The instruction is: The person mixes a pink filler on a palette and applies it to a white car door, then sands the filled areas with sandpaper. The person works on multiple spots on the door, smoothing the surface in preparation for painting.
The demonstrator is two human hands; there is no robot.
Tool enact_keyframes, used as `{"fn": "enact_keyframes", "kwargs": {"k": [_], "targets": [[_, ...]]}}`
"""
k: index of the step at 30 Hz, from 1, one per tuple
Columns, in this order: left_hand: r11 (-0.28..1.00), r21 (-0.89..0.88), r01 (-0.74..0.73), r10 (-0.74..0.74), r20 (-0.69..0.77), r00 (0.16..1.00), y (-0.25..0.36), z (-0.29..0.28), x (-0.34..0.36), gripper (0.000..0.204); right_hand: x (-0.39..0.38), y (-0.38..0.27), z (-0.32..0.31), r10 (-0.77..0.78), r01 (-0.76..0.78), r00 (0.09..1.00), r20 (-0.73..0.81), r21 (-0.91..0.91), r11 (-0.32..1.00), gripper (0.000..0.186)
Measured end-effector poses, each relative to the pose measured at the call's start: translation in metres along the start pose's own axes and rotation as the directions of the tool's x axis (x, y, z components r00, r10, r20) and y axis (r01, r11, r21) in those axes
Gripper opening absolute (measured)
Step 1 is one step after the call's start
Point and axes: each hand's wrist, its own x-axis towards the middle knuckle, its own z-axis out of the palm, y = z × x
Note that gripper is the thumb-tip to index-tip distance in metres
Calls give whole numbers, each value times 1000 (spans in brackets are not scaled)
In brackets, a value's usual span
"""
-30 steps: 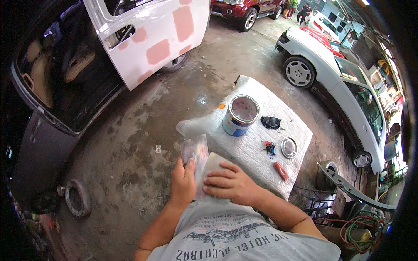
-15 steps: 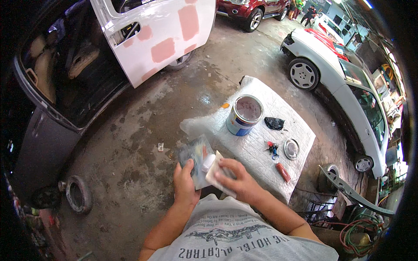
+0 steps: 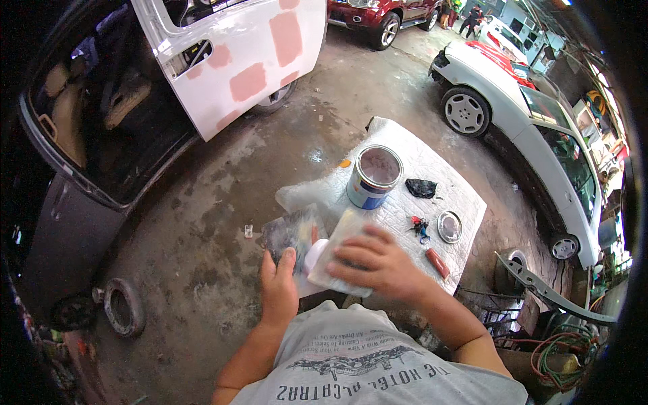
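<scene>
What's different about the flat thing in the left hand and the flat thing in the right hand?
The left sheet is grey and blotchy with a reddish patch; the right sheet is plainer, pale cream. The left hand grips the left sheet with its thumb on top; the right hand spreads its fingers across the right sheet. Both are flat and held close together.

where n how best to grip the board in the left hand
Probably its near left edge, approached from the left, pinched across its thickness: the board looks thin and flat, while a white item and pale sheet crowd its right side.
</scene>
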Motion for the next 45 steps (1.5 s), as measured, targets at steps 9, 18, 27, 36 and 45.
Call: {"fn": "enact_keyframes", "kwargs": {"k": [9, 18, 27, 36, 45], "targets": [[900, 428, -85, -32, 258, 966, 25, 18, -3, 36, -5, 9, 7, -9, 8, 1000, 12, 72, 997, 53], [908, 326, -262, 262, 44, 964, 9, 15, 11, 37, -33, -15, 26, -14, 7, 999, 40, 159, 987, 40], [928, -336, 158, -173, -14, 985, -7, 15, 0, 41, -19, -30, 44, 174, -58, 956, -238, 429, 902, 58], [977, -202, 64, -74, -43, 996, 6, 7, -12, 44, -31, 3, 19, 54, -55, 994, -93, -9, 998, 54], [997, 13, 76, -75, -79, 994, 5, 0, -5, 49, -15, 6, 3, -36, 35, 999, 25, 33, 999, 60]]}}
